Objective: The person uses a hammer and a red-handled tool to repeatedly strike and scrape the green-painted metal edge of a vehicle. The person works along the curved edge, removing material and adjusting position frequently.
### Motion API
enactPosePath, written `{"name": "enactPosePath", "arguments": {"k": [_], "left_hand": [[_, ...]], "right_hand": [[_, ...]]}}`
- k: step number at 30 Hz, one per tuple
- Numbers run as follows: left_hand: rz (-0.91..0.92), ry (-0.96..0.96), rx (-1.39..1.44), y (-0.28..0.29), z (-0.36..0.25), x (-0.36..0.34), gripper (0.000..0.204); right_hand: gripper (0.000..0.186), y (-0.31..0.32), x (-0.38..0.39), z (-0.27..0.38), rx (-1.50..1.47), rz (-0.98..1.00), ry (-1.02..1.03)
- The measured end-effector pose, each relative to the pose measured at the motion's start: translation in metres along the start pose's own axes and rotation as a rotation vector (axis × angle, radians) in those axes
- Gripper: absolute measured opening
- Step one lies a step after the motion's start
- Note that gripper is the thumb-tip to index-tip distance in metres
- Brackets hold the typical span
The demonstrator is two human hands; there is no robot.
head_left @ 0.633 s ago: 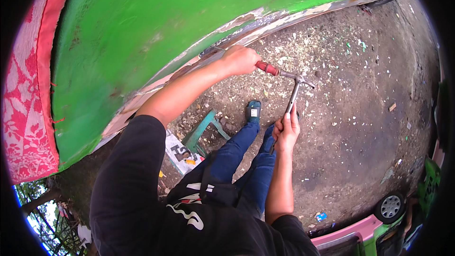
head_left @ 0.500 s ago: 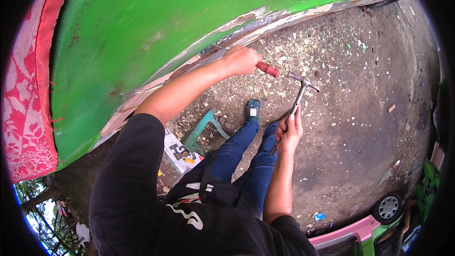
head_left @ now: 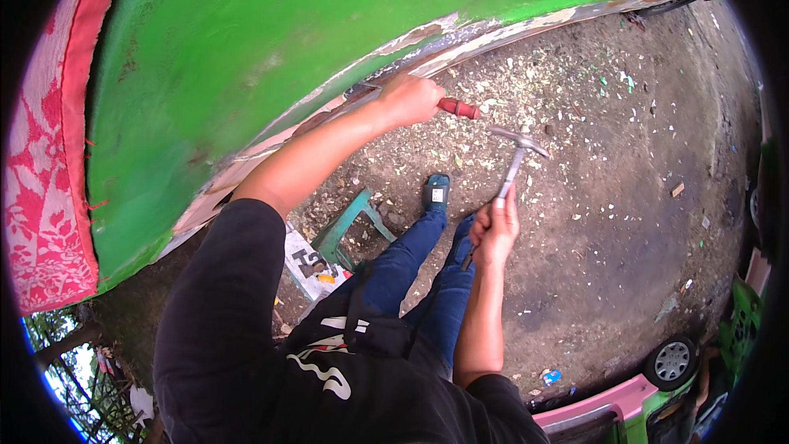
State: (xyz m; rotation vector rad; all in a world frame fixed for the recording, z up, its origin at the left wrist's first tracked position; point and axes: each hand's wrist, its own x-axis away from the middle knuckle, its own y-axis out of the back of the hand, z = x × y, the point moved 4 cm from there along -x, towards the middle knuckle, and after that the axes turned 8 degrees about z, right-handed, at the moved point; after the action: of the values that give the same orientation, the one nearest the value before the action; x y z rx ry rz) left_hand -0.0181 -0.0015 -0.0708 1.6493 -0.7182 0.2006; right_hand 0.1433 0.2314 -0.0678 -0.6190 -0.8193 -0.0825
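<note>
My left hand (head_left: 411, 99) is closed around a red-handled tool (head_left: 459, 108), which sticks out to the right of my fist. A thin metal shank shows on its other side, against the chipped lower edge of a green painted panel (head_left: 246, 41); the tip's shape cannot be made out. In my right hand (head_left: 496, 230) is a hammer (head_left: 513, 166), gripped partway along its shaft with the head up. The hammer's head, slightly blurred, stands just right of and below the red handle's butt, with a small gap between them. Paint is flaked off along the panel's edge.
Pale chips (head_left: 534, 74) litter the dirt ground under the panel. A green plastic stool (head_left: 343, 226) stands by my legs, beside a white printed board (head_left: 306, 263). Red patterned cloth (head_left: 49, 197) hangs at the left. A pink and green vehicle (head_left: 604, 399) is at the lower right.
My left hand and the red-handled tool have shifted slightly up and left. The hammer has moved a little left with my right hand, its head turned slightly.
</note>
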Motion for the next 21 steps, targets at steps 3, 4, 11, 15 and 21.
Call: {"name": "enactPosePath", "arguments": {"k": [3, 4, 11, 15, 21], "left_hand": [[-0.037, -0.047, -0.007, -0.002, 0.0, 0.012, 0.008], [-0.055, -0.071, -0.005, -0.002, -0.003, 0.013, 0.008], [-0.393, -0.328, 0.046, 0.004, -0.019, 0.048, 0.019], [-0.534, -0.337, 0.026, 0.007, -0.015, 0.065, 0.029], [-0.672, -0.425, 0.112, 0.016, -0.011, 0.086, 0.04]], "right_hand": [[0.047, 0.007, 0.001, 0.006, -0.106, -0.039, 0.099], [0.048, 0.008, 0.0, 0.002, -0.034, 0.009, 0.083], [0.049, 0.003, 0.014, -0.003, 0.1, 0.105, -0.013], [0.049, 0.009, 0.016, 0.004, 0.086, 0.057, 0.001], [0.049, 0.007, 0.029, 0.014, 0.182, 0.105, -0.024]]}}
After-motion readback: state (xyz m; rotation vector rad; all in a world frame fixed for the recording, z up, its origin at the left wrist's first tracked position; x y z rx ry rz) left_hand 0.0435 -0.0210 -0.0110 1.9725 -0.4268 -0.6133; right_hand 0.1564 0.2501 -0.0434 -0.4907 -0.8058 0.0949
